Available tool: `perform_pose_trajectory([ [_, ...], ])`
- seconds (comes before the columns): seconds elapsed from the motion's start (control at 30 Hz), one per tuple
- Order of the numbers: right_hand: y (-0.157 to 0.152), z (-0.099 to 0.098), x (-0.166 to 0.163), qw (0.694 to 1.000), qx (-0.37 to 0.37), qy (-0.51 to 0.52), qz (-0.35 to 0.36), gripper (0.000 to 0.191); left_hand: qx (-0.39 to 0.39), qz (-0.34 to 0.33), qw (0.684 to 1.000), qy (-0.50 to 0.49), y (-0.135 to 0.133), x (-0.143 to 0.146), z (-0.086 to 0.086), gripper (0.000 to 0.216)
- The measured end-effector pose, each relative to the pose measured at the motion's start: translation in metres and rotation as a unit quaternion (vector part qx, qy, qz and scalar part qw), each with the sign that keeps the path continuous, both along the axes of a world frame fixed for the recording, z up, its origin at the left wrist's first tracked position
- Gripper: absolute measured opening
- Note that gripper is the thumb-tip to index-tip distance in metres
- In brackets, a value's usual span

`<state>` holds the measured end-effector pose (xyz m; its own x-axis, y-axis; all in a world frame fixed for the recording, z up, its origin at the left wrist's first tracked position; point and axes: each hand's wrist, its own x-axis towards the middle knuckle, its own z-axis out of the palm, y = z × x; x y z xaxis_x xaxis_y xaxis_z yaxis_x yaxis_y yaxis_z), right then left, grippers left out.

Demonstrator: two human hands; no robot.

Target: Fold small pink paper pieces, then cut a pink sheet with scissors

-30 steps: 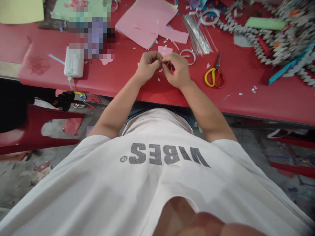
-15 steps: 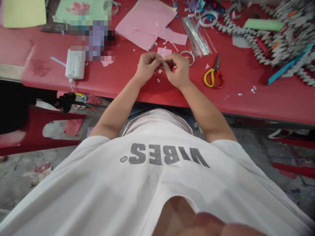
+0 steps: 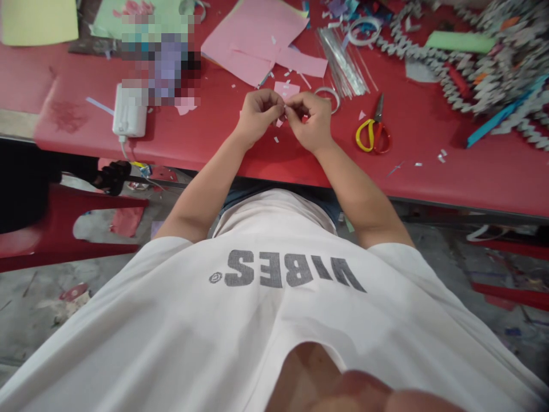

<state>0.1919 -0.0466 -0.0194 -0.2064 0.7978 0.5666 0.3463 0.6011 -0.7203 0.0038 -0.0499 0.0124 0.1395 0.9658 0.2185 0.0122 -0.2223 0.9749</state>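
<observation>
Both hands meet just above the red tabletop [image 3: 214,123], fingertips almost touching. My left hand [image 3: 259,113] is closed in a pinch, thumb against the curled fingers. My right hand [image 3: 311,118] pinches as well, facing it. Whatever sits between the fingertips is too small to make out; a speck of pink shows there. Just beyond the hands lies a small pink paper piece [image 3: 286,89] with tiny white scraps about it. A roll of clear tape [image 3: 328,98] rests behind my right hand, and scissors [image 3: 374,129] with one yellow and one red handle lie to its right.
Pink sheets [image 3: 253,40] lie at the back beside a bundle of clear strips [image 3: 343,63]. Grey zigzag garlands [image 3: 506,51] heap up at the far right. A white power bank [image 3: 129,110] with a cable stands left, near the edge. A red chair [image 3: 64,223] is at lower left.
The hands stay in almost the same place, with only a slight shift of the fingers. The scissors, tape and papers have not moved.
</observation>
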Motion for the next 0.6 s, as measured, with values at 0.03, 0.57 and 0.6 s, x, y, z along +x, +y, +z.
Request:
perform_pose_trajectory([
  [0.03,0.000,-0.001,0.000,1.000,0.004,-0.004,0.001,0.072,0.002,0.002,1.000,-0.001,0.000,0.000,0.000,0.027],
  [0.57,-0.009,0.010,0.001,0.986,0.135,-0.085,-0.051,0.063,0.064,0.015,0.997,-0.030,0.021,-0.003,-0.028,0.022],
  [0.6,-0.009,0.010,0.001,0.985,0.138,-0.092,-0.053,0.062,0.072,0.006,0.997,-0.038,0.021,-0.003,-0.028,0.021],
])
